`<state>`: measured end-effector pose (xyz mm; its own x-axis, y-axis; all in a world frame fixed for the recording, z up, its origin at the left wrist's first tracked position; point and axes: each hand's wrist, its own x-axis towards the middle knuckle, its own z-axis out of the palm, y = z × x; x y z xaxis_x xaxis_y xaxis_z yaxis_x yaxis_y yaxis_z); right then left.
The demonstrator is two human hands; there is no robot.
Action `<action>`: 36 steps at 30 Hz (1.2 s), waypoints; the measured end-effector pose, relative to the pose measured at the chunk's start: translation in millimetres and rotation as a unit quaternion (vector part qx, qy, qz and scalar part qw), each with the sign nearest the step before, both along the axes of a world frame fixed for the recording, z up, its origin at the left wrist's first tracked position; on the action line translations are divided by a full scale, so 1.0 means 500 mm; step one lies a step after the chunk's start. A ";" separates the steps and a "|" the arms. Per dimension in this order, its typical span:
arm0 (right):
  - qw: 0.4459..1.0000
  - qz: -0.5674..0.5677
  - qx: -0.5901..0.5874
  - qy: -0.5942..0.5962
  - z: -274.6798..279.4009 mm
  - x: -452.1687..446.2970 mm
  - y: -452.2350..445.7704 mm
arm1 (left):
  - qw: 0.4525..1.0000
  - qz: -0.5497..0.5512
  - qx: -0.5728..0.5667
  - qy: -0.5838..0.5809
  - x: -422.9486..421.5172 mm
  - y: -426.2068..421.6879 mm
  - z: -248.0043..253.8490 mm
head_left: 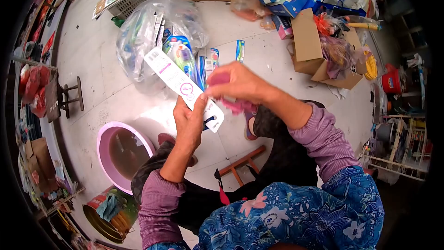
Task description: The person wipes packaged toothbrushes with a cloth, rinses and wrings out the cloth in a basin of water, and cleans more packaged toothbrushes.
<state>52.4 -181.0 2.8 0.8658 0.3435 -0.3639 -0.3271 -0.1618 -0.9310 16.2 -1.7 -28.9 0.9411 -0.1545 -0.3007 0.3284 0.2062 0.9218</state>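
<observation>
My left hand (pixel 187 122) grips a long white toothbrush package (pixel 173 76) near its lower end, thumb on top. The package has a barcode at its far end, a pink printed circle and a hang hole. A crumpled pink cloth (pixel 236 106) is bunched in my right hand (pixel 245 83), whose fingers meet the package's right edge beside my left thumb. Just beyond, a clear plastic bag (pixel 134 51) holds several packages, with a blue and green blister pack (pixel 182 55) at its opening. Another small pack (pixel 240 50) lies on the floor further right.
A pink basin (pixel 102 150) of murky water stands at left, beside a metal bucket (pixel 99 220) with a blue cloth (pixel 108 207). An open cardboard box (pixel 307 41) of bagged goods is at right. Shelves line the left side. A wooden stool (pixel 249 159) shows between my legs.
</observation>
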 end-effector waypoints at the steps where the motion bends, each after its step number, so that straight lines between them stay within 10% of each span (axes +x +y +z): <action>1: 0.999 0.026 -0.018 0.004 -0.002 -0.006 0.009 | 1.000 0.027 -0.014 -0.008 0.000 0.000 0.003; 29: 0.997 0.038 0.053 0.044 -0.005 -0.011 0.019 | 0.975 -0.028 -0.216 0.050 -0.006 -0.013 0.019; 36: 0.967 0.172 -0.152 -0.112 0.046 0.038 -0.075 | 0.973 -0.072 -0.186 0.120 0.034 0.059 0.032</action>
<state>71.4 -218.5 25.6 0.7878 0.5320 -0.3104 -0.0007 -0.5031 -0.8642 32.9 28.0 -12.9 0.8116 -0.4196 -0.4065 0.5744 0.4467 0.6859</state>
